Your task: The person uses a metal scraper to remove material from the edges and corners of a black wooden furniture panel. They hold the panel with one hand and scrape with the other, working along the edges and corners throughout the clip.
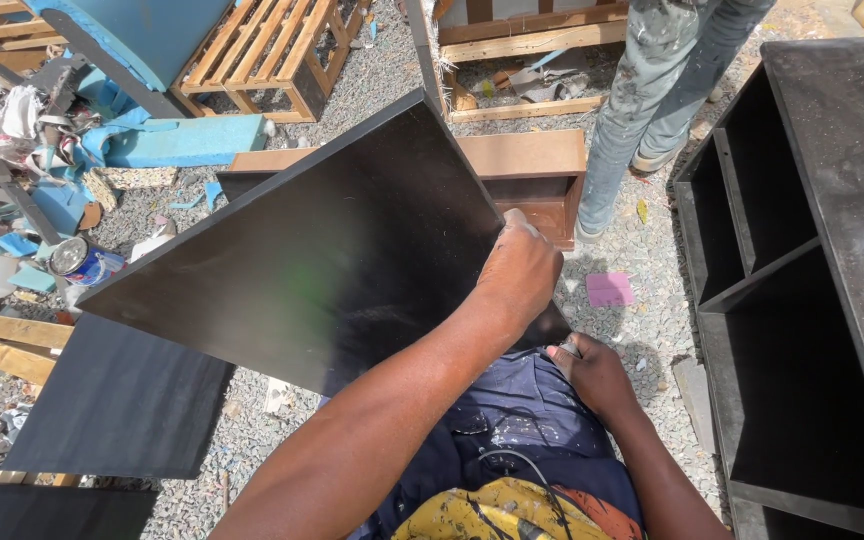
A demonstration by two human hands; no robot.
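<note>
A large glossy black panel (322, 250) is held tilted above my lap, its surface facing up. My left hand (520, 272) lies on the panel's right edge with its fingers curled over that edge. My right hand (592, 375) is closed at the panel's lower right corner, gripping it from below. A small grey bit shows by its thumb, and I cannot tell what that is. My dark paint-spotted trousers (522, 410) are under the panel.
A black open shelf unit (812, 300) lies on the right. A person in paint-stained jeans (652, 90) stands beyond it beside a brown wooden box (537, 170). Another black panel (122, 400) lies lower left on gravel, with pallets (262, 50), blue foam (187, 140) and a paint tin (77, 260) around.
</note>
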